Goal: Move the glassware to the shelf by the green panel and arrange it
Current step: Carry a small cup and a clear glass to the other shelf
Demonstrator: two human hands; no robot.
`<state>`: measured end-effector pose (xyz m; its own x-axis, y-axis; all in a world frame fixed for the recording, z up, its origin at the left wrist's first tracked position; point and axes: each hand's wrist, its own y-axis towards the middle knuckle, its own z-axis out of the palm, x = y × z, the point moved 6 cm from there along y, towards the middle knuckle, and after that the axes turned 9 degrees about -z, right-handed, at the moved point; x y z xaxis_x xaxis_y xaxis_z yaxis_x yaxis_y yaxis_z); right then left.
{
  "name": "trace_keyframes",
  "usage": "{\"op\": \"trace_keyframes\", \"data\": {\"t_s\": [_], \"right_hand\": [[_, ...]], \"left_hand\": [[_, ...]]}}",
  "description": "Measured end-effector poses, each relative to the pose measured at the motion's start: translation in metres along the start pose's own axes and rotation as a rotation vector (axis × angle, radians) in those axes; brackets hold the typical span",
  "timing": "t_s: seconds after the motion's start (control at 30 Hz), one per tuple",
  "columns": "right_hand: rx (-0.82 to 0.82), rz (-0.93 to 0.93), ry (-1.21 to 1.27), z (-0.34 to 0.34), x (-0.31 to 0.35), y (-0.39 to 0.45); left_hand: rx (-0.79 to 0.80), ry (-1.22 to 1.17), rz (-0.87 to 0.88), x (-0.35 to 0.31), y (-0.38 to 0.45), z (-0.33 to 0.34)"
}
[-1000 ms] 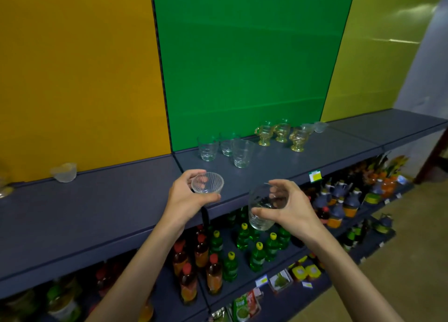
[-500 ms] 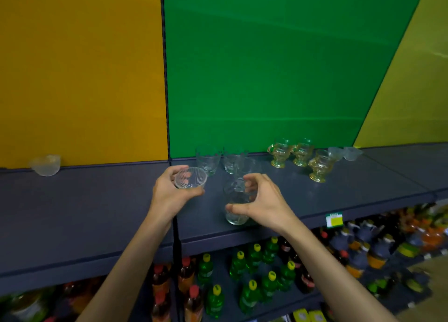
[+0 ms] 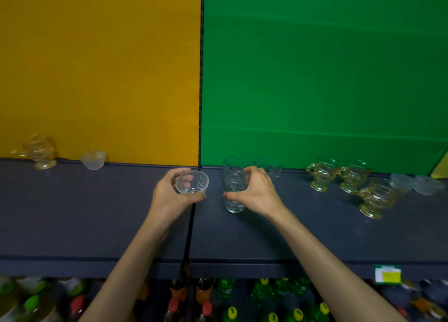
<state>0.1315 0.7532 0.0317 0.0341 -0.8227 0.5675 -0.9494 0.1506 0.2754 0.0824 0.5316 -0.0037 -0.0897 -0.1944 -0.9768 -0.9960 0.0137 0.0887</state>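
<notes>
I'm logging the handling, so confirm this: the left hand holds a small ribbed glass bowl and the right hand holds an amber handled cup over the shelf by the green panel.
Not quite. The head view shows the right hand gripping a clear tumbler, not an amber handled cup; the amber cups stand untouched farther right. The left hand does hold the small ribbed glass bowl.

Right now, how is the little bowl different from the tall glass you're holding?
The bowl is short and wide with thin ribs; the glass is tall and narrow. The left hand holds the bowl tipped toward the camera; the right hand holds the glass upright, low at the shelf. Both are clear and empty.
</notes>
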Motion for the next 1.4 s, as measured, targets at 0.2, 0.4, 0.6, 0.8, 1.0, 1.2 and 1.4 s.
{"op": "trace_keyframes", "data": {"t_s": [0.2, 0.4, 0.6, 0.8, 1.0, 1.2, 1.4], "right_hand": [[0.068, -0.019, -0.036, 0.008, -0.004, 0.006], [0.092, -0.038, -0.066, 0.008, -0.004, 0.009], [0.058, -0.123, -0.133, -0.013, 0.003, 0.007], [-0.096, -0.283, -0.447, -0.066, -0.014, -0.011], [-0.136, -0.219, -0.588, -0.124, -0.075, -0.029], [-0.188, -0.122, -0.537, -0.191, -0.152, -0.06], [-0.217, -0.068, -0.495, -0.267, -0.251, -0.095]], "left_hand": [[-0.039, -0.013, 0.003, -0.003, -0.006, -0.003], [-0.005, -0.013, 0.042, -0.013, -0.008, 0.011], [0.053, -0.045, 0.095, -0.025, -0.011, 0.023], [0.122, -0.08, 0.14, -0.054, -0.014, 0.059], [0.27, -0.049, 0.187, -0.09, -0.031, 0.136], [0.387, -0.02, 0.216, -0.121, -0.061, 0.242], [0.449, 0.028, 0.228, -0.146, -0.106, 0.363]]}}
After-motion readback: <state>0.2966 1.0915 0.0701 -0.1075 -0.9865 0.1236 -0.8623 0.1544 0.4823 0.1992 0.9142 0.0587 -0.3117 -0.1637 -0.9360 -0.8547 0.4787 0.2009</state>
